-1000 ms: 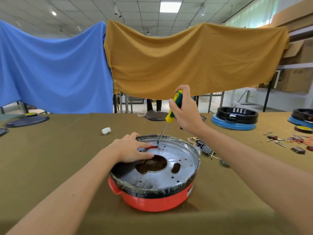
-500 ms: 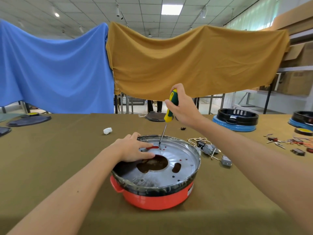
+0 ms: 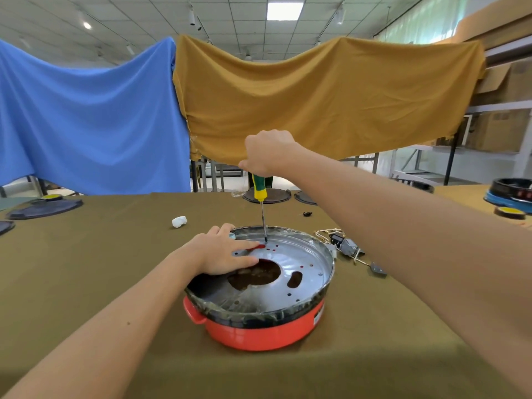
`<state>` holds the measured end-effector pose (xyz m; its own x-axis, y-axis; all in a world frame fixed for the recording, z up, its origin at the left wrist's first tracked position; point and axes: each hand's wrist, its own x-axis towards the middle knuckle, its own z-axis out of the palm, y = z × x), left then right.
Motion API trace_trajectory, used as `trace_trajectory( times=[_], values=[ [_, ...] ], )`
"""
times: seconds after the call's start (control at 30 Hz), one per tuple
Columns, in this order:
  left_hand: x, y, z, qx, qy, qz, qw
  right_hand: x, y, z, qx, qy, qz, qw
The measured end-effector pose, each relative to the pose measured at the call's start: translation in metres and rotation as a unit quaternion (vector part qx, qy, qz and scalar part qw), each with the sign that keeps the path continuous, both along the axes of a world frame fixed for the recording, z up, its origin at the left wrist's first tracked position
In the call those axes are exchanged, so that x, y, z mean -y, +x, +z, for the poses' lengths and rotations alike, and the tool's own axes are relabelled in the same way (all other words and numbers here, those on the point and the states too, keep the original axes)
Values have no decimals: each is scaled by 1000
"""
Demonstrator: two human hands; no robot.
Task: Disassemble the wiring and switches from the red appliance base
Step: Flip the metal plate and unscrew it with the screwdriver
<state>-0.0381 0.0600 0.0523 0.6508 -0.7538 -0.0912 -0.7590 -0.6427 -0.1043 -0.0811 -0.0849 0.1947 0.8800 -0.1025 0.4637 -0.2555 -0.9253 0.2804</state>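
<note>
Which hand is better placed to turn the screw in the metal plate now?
The right hand: it grips the screwdriver, whose tip stands on the metal plate. The left hand lies flat on the plate, steadying the red base.

The red appliance base is finished in glossy enamel-like red, and a shiny, smooth metal plate is seated inside it. The worktop is covered with matt olive cloth; the screwdriver is made with a smooth plastic handle and a polished metal shaft.

Blue cloth beside mustard cloth — tiled ceiling, lit panel
</note>
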Motion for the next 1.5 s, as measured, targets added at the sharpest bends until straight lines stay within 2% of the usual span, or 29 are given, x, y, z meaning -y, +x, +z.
trace_trajectory(
  times=[0.23, 0.33, 0.4, 0.43, 0.57, 0.67, 0.73, 0.83, 0.97, 1.13, 1.23, 1.3, 1.4, 1.5],
  values=[
    [1, 2, -1, 1, -2, -3, 1000, -3, -5, 17, -116, 94, 36, 988],
    [1, 2, 0, 2, 1, -4, 1000, 2, -10, 30, -202, 182, 61, 960],
    [2, 2, 0, 4, 2, -4, 1000, 2, -13, 36, -242, 257, 50, 934],
    [2, 2, 0, 5, 3, -4, 1000, 2, -14, 37, -248, 265, 39, 931],
    [3, 1, 0, 3, 5, -3, 1000, -2, -17, 29, -204, 192, -2, 960],
    [3, 3, -1, 3, 6, -1, 1000, -3, -23, 27, -188, 23, -92, 978],
    [3, 4, -1, 0, 7, 0, 1000, -2, -21, 28, -190, -27, -92, 977],
    [3, 5, -1, 0, 8, -2, 1000, 0, -21, 35, -218, -5, -55, 974],
    [3, 4, -1, -2, 6, -2, 1000, 5, -20, 39, -248, 115, 11, 962],
    [3, 2, 0, 2, 10, 1, 1000, 8, -21, 28, -229, 99, -14, 968],
    [4, 2, 0, 3, 9, 2, 1000, 8, -22, 18, -183, 0, -70, 981],
    [4, 2, 0, 3, 9, 3, 1000, 8, -19, 16, -156, -21, -49, 986],
    [3, 2, 0, 1, 9, 3, 1000, 9, -18, 24, -193, 25, -3, 981],
    [3, 3, 0, -3, 6, 2, 1000, 15, -18, 31, -211, 120, 48, 969]
  ],
)
